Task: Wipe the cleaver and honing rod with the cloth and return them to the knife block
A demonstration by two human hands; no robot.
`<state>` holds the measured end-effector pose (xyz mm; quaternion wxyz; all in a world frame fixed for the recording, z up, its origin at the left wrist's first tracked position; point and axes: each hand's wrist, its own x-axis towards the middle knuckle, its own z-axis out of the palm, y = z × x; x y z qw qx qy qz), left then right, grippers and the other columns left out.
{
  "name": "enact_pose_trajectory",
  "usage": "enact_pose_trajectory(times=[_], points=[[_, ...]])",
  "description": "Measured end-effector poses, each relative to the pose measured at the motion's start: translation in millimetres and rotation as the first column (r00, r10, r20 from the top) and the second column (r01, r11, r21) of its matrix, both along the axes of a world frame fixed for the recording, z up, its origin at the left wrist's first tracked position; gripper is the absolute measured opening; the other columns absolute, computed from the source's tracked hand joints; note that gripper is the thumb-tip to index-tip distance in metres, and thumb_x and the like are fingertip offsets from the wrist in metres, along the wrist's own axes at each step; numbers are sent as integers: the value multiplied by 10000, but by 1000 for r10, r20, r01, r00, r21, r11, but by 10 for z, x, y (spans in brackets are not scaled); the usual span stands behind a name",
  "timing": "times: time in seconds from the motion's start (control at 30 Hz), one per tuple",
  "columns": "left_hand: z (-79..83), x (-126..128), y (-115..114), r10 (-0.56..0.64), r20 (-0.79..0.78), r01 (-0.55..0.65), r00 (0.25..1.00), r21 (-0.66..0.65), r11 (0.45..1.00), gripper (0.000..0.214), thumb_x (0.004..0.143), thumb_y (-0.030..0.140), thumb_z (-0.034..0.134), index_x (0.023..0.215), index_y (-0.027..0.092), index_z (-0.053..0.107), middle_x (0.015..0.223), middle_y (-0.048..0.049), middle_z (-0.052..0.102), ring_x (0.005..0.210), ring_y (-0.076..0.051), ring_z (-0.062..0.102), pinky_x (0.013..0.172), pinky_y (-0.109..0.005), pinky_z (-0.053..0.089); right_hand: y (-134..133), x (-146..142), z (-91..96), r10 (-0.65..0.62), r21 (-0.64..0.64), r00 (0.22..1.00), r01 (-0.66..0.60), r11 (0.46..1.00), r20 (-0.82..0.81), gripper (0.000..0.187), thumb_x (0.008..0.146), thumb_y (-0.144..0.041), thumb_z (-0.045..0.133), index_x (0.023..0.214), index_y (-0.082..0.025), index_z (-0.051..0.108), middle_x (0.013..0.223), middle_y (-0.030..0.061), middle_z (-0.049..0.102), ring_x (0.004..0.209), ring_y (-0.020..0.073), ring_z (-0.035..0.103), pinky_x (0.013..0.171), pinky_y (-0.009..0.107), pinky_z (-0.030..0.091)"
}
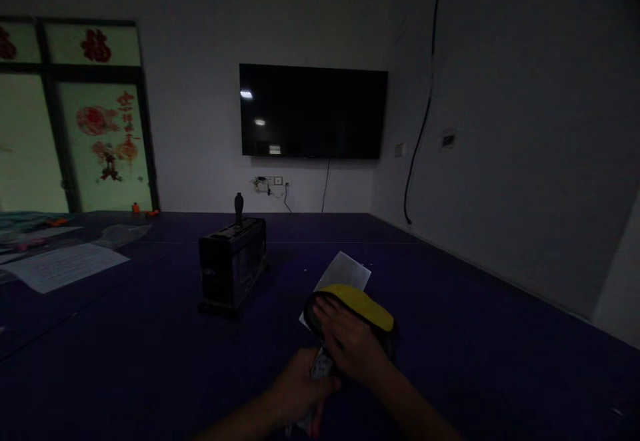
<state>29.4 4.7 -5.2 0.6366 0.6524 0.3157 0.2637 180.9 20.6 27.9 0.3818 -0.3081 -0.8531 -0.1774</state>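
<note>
A grey patterned piece (321, 364) is grasped by the left hand (303, 388), while the right hand's (350, 342) fingers are laid over the dark side of the yellow-and-black item (361, 304); whether that hand pinches it cannot be told. The item, just above the left hand, is judged light and padded, best held by its rim. Beyond both hands, a pale sheet (345, 269) is partly hidden.

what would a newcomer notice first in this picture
Probably the yellow thing at lower centre, just beyond the right grip, its colour bright in the dim light. Next might come the big dark TV on the far wall, then the pale door with red designs at left.
</note>
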Motion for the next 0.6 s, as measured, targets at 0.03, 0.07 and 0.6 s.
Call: enact_pose_trajectory(times=[0.03,0.07,0.6], points=[[10,3,-1,-13,2,13,1000,6,1000,309,716,393,551,884,138,508,372,68,499,254,-82,402,305,-155,318,-12,-22,9,29,-65,999,-28,998,19,422,895,-120,359,1303,-117,467,1332,121,496,1265,187,420,1033,383,405],[19,3,-3,-25,4,25,1000,17,1000,307,723,384,546,895,133,516,375,67,501,250,-79,394,307,-157,322,-20,-36,20,46,-131,999,-42,991,26,428,902,-134,351,1319,-131,451,1362,109,464,1282,182,393,1041,374,393],[-12,-16,-39,27,-138,-18,990,67,998,323,758,340,541,1006,154,451,377,103,442,286,-96,421,288,-144,309,-14,95,201,-219,-294,972,187,937,-82,527,949,-327,284,1451,-248,147,1531,33,107,1391,204,109,1127,443,192]])
